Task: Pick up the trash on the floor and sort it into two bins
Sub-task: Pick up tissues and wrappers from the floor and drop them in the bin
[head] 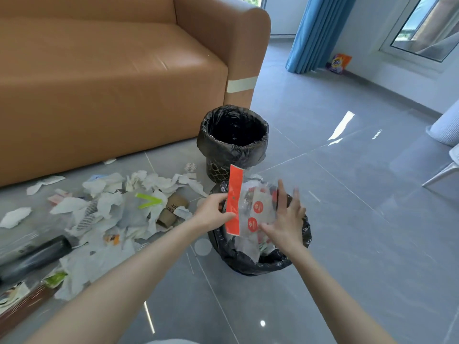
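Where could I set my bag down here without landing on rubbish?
Bare: the grey tile floor right of the black-lined far bin and near bin, out to the blue curtain. Crowded: white paper scraps heaped between the tan leather sofa and the bins. Over the near bin, the left hand grips a red-striped clear plastic bag, right hand at it.
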Demonstrator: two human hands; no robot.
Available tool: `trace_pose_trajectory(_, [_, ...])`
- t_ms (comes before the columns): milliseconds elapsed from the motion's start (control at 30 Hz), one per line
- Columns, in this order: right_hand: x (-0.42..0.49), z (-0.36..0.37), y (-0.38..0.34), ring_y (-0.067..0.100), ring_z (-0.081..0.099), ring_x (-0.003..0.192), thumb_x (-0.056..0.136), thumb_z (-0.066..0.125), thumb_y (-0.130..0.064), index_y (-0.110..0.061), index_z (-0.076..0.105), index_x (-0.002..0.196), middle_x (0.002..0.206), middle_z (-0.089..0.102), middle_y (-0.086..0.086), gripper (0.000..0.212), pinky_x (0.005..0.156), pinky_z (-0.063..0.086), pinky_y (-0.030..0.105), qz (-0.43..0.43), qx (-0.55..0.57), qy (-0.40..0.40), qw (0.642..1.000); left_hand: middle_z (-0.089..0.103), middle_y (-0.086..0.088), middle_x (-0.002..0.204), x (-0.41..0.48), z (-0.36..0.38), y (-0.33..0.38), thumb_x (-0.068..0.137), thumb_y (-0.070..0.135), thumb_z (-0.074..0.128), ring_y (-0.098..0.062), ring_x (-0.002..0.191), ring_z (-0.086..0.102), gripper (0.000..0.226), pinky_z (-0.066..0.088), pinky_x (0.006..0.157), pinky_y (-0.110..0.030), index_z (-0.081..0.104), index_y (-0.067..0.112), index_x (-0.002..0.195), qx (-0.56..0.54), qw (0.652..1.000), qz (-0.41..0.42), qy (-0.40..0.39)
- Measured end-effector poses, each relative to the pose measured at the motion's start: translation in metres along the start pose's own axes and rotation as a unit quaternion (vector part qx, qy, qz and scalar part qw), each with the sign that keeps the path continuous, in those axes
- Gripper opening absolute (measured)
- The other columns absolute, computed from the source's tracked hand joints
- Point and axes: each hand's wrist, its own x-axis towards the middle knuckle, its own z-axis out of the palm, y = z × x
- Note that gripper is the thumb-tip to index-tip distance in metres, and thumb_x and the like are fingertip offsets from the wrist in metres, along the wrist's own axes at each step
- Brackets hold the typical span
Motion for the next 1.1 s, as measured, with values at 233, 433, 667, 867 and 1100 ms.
trace_pose_trajectory(233, [0.003, 0.023, -0.02, 0.016, 0.031, 0.138, 0.093, 0.052, -0.005, -0.024, 0.048, 0.139, 0.152, 0.033, -0.002, 0.05, 0.113, 0.031, 0.036, -0.177, 0.104, -0.12, 0.971, 0.066, -0.006, 0.092, 0.001, 0.02, -0.022, 0.094, 0.025, 0.051, -0.026, 0.089, 0.06, 0.019, 0.045, 0.078, -0.033, 0.063, 0.01, 0.096, 0.139, 0.985, -0.007, -0.102])
trace_pose_trajectory(433, [0.015, 0.033, -0.016, 0.016, 0.024, 0.143, 0.094, 0.055, -0.031, -0.024, 0.031, 0.148, 0.158, 0.017, -0.003, 0.059, 0.114, 0.026, 0.031, -0.17, 0.001, -0.206, 0.964, 0.046, -0.003, 0.143, -0.001, 0.019, -0.03, 0.102, 0.025, 0.034, -0.023, 0.143, 0.021, 0.038, 0.021, 0.112, -0.031, 0.051, 0.012, 0.133, 0.199, 0.968, -0.009, -0.15])
trace_pose_trajectory(667, [0.022, 0.063, -0.013, 0.024, 0.034, 0.138, 0.092, 0.054, -0.01, -0.018, 0.033, 0.148, 0.157, 0.024, 0.004, 0.06, 0.11, 0.031, 0.033, -0.175, -0.131, -0.303, 0.928, -0.005, -0.004, 0.159, -0.002, 0.013, -0.052, 0.098, 0.024, 0.044, -0.021, 0.146, -0.008, 0.047, 0.022, 0.116, -0.037, 0.038, 0.012, 0.142, 0.33, 0.934, 0.021, -0.139])
trace_pose_trajectory(867, [0.036, 0.088, -0.009, 0.03, 0.039, 0.132, 0.087, 0.06, -0.016, -0.014, 0.045, 0.14, 0.153, 0.031, 0.009, 0.056, 0.102, 0.038, 0.035, -0.181, -0.179, -0.369, 0.894, -0.024, -0.009, 0.155, -0.008, 0.007, -0.055, 0.096, 0.036, 0.047, -0.025, 0.146, 0.011, 0.065, 0.03, 0.109, -0.032, 0.015, 0.018, 0.15, 0.296, 0.946, -0.024, -0.127])
trace_pose_trajectory(1100, [0.047, 0.11, 0.01, 0.029, 0.053, 0.114, 0.087, 0.064, -0.035, -0.017, 0.059, 0.124, 0.129, 0.053, 0.008, 0.042, 0.084, 0.039, 0.027, -0.119, -0.19, -0.457, 0.86, -0.02, -0.008, 0.156, -0.007, 0.004, -0.062, 0.092, 0.042, 0.053, -0.024, 0.136, 0.037, 0.074, 0.032, 0.106, -0.028, 0.015, 0.018, 0.151, 0.251, 0.959, -0.039, -0.129])
